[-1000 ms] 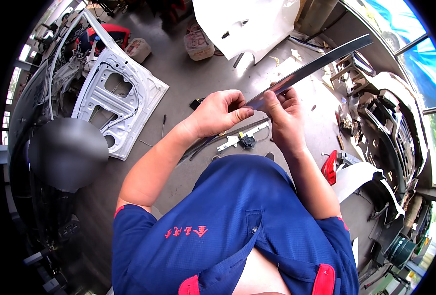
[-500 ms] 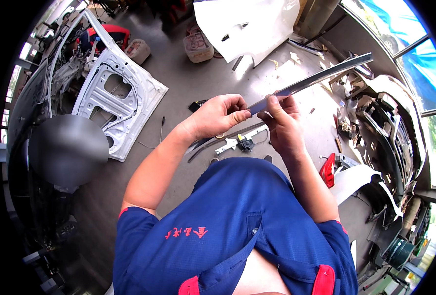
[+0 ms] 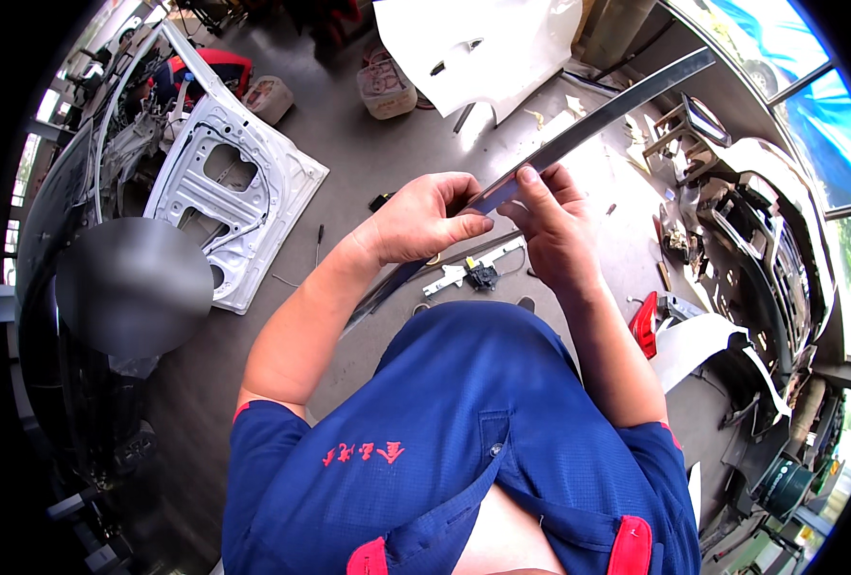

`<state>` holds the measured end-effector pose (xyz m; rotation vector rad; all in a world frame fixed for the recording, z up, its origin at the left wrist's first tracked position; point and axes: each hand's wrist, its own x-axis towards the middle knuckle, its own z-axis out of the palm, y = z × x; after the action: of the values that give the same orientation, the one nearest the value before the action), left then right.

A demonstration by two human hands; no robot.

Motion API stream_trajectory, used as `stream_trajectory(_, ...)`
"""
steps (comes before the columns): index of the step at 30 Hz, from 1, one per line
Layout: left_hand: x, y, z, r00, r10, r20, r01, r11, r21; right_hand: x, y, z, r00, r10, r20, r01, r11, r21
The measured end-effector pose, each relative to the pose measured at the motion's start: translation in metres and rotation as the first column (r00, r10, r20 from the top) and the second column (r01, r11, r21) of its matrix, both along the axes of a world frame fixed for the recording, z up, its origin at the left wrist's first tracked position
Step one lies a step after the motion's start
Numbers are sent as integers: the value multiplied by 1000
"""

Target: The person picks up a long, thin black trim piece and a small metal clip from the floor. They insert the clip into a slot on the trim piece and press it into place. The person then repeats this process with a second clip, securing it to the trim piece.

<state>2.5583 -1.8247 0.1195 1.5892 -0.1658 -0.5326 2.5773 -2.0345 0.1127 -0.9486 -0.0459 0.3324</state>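
A long, narrow dark trim strip [image 3: 606, 123] runs diagonally between my hands, its far end reaching up to the right. My left hand [image 3: 427, 218] is closed on it, thumb stretched along the near side and fingers curled. Just to the right, my right hand [image 3: 555, 222] pinches the strip, with the thumb on its upper face. A further dark length shows below my left forearm, apparently the same strip's lower end. On the floor beneath my hands lies a window regulator [image 3: 452, 278] with a white rail and a black motor.
A bare silver door shell [image 3: 277, 192] stands at left, beside a dark car body. A white panel [image 3: 483, 53] and a white tub [image 3: 387, 91] are at the back. Bumper parts [image 3: 766, 259], a red tail lamp [image 3: 644, 326] and a white fender [image 3: 699, 347] lie at right.
The strip's far end has swung upward and slightly left, so it slopes more steeply. Its surface now looks darker, and more of its lower end shows below my left arm.
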Motion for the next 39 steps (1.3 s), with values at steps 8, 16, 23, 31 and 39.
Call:
stream_trajectory(8,12,4,5,999,-42,-33,39,996,-83,-2,8,2,977,182,115,-167,977,-130)
stream_trajectory(16,8,-1,10,999,-34,-35,33,999,-35,-10,12,-4,958,73,277,-12,976,-215)
stream_trajectory(23,-4,19,15,996,28,83,-47,969,241,14,-6,6,939,-169,299,209,972,-106)
stream_trajectory(31,-24,22,-26,758,134,638,-295,943,153,6,17,55,873,-187,451,298,935,-190)
stream_trajectory(39,-40,67,-6,999,12,53,6,947,-320,-2,25,44,957,81,278,49,900,-433)
